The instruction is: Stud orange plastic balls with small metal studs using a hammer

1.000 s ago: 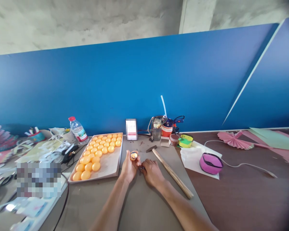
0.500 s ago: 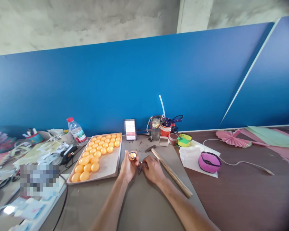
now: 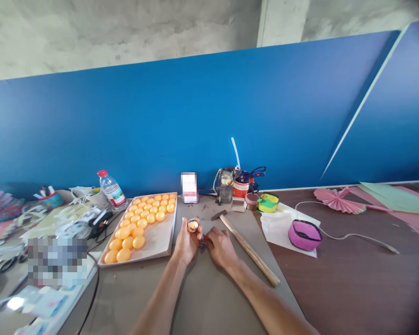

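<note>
My left hand (image 3: pixel 185 242) is closed around an orange ping-pong ball (image 3: pixel 192 226), which has dark and shiny marks on its upper side. Just to the right, my right hand (image 3: pixel 219 244) has its fingertips pinched together, close to the left fingers; whatever they hold is too small to make out. Small dark bits (image 3: pixel 202 246) lie on the grey mat (image 3: pixel 204 298) between the two hands. Beyond the right hand, a hammer (image 3: pixel 248 249) with a wooden handle rests on the mat, its dark head pointing away to the left.
To the left, a shallow tray (image 3: pixel 160 239) carries many orange balls. A phone (image 3: pixel 189 188) with a blurred screen stands against the blue partition (image 3: pixel 209 116). Behind the hammer are a glass jar (image 3: pixel 226 188) and a red cup (image 3: pixel 240 188). A pink band (image 3: pixel 304 236) lies right, a bottle (image 3: pixel 112 190) left.
My right fingertips have drawn back slightly from the dark bits and curled closer together, leaving the bits more visible. My left hand still holds the ball in nearly the same place.
</note>
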